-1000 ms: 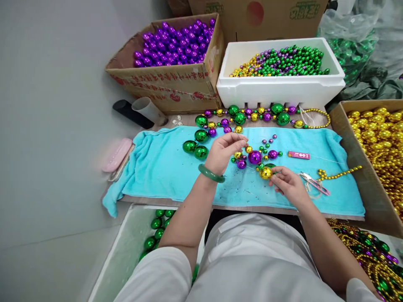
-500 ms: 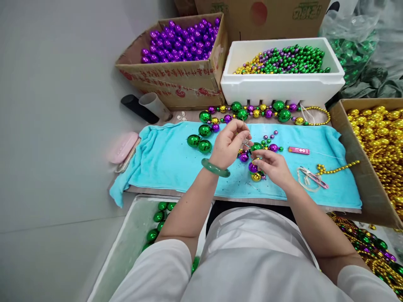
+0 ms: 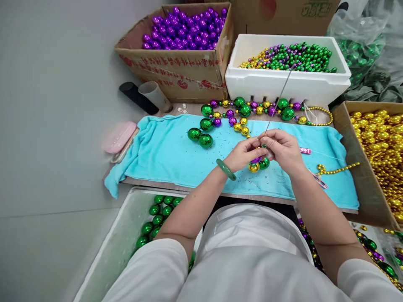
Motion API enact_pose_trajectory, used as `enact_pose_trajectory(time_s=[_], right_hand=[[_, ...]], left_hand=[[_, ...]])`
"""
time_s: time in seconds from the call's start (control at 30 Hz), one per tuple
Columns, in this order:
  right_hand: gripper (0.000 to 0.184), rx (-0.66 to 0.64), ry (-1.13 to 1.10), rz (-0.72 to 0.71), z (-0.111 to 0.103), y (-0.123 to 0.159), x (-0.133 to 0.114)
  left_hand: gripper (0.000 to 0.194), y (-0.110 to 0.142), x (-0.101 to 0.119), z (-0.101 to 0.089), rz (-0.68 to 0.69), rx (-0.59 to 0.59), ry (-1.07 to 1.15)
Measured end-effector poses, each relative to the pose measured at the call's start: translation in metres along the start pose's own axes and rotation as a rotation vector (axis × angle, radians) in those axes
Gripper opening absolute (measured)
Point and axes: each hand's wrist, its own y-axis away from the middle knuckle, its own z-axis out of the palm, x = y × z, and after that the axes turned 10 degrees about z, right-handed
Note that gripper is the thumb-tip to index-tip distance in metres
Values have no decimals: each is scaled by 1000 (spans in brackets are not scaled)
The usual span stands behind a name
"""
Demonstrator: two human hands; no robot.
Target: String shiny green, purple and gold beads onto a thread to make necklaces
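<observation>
My left hand, with a green bangle at its wrist, and my right hand meet fingertip to fingertip over the blue towel. Between my right thumb and forefinger sits the lower end of a long thin needle, slanting up and away. My left fingers are pinched on the bead strand at the same spot. Below the fingers hang or lie a gold bead, a green bead and a partly hidden purple one. The fingers cover the exact contact between needle and strand.
A bead garland runs along the towel's back edge. Behind it stand a carton of purple beads and a white foam box of small mixed beads. A carton of gold beads is at right; green beads lie in a tub below left.
Both hands have come together, the left moving down and right, the right moving up. The needle now points far up and away. Part of the garland's gold and purple beads is uncovered.
</observation>
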Motion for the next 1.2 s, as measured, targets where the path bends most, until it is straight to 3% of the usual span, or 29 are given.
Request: enact_pose_trajectory(time_s=[0.13, 0.43, 0.7, 0.87, 1.1, 1.2], right_hand=[[32, 20, -128, 48, 0, -3, 4], [27, 157, -149, 68, -1, 1, 14], [13, 265, -179, -94, -31, 26, -10], [4, 300, -218, -165, -48, 42, -24], [10, 257, -223, -92, -54, 46, -11], [15, 271, -241, -76, -56, 43, -8]], left_hand=[[27, 1, -3, 2, 32, -4, -65], [22, 7, -9, -11, 159, -5, -502], [22, 27, -22, -25, 369, -76, -1033], [25, 36, -33, -41, 362, -149, -1286], [59, 56, -47, -62, 220, 37, -1275], [71, 64, -55, -65, 159, 18, -1300]])
